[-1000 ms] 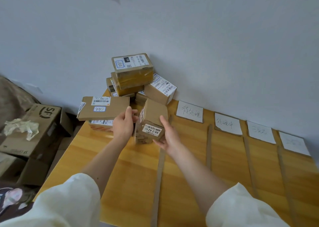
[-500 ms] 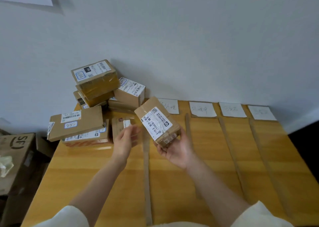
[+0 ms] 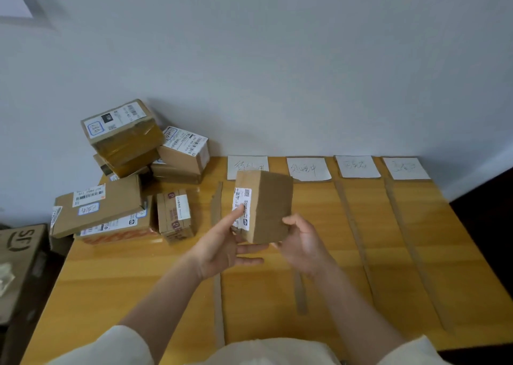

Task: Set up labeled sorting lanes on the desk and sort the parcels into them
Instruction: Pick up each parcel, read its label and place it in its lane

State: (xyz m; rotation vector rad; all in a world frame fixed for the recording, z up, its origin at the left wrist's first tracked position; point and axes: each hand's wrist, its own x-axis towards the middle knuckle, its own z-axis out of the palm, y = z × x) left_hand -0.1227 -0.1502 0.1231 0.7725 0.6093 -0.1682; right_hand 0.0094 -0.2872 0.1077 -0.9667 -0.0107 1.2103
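Small brown parcel (image 3: 268,207) held up off the desk (image 3: 138,275), over the near end of the first lane. Right hand (image 3: 304,242) grasps it from the right and underneath, thumb on the near face, fingers hidden behind the box. Left hand (image 3: 222,246) is released: fingers straight, index fingertip touching the white shipping label (image 3: 242,207) on the parcel's left face, other fingers extended below the box, holding nothing. Label print too small to read.

Four white paper lane labels against the wall: first (image 3: 247,166), bottom edge covered by the held parcel, second (image 3: 308,169), third (image 3: 356,166), fourth (image 3: 405,167). Handwriting on all four is blurred, the last two barely visible. Cardboard strips divide the lanes: leftmost strip (image 3: 218,295) partly hidden by the left hand and cut off by the sleeve at the bottom; second strip (image 3: 299,292) mostly hidden behind parcel and right hand; two more strips (image 3: 358,242) (image 3: 413,248) fully in view.

Unsorted pile (image 3: 130,176) at the desk's far-left corner, boxes stacked against the wall, count unclear since lower ones are covered. One small taped box (image 3: 175,216) stands just beside the pile.

Off the desk at left, a carton marked SF (image 3: 19,267), cut off by the frame edge
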